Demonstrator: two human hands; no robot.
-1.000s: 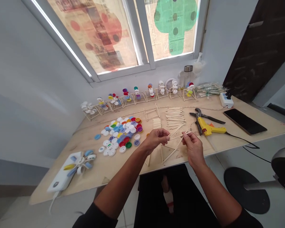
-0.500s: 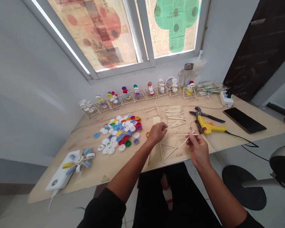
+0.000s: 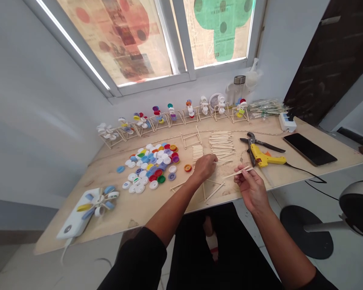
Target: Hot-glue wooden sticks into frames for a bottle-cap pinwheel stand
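Note:
My right hand (image 3: 253, 188) pinches a couple of thin wooden sticks (image 3: 232, 175) above the table's front edge, their ends pointing left. My left hand (image 3: 206, 166) is closed at the near side of a pile of longer wooden sticks (image 3: 221, 141), and one stick (image 3: 225, 162) extends right from its fingertips. Beside that pile lies a stack of shorter sticks (image 3: 197, 152). Joined sticks forming angled frames (image 3: 214, 192) rest below my left forearm, partly hidden by it. A small stick frame (image 3: 191, 140) stands farther back.
Colourful bottle caps (image 3: 153, 165) are heaped at left. A yellow glue gun (image 3: 268, 158), pliers (image 3: 268, 146) and a phone (image 3: 309, 149) lie at right. Cap-wheel models on stick stands (image 3: 172, 114) line the back. A cap wheel (image 3: 98, 201) sits on a white power strip (image 3: 74, 223).
My left hand has moved slightly right and nearer along the stick pile. The sticks in my right hand, crossed before, now lie nearly side by side. The view has shifted a little.

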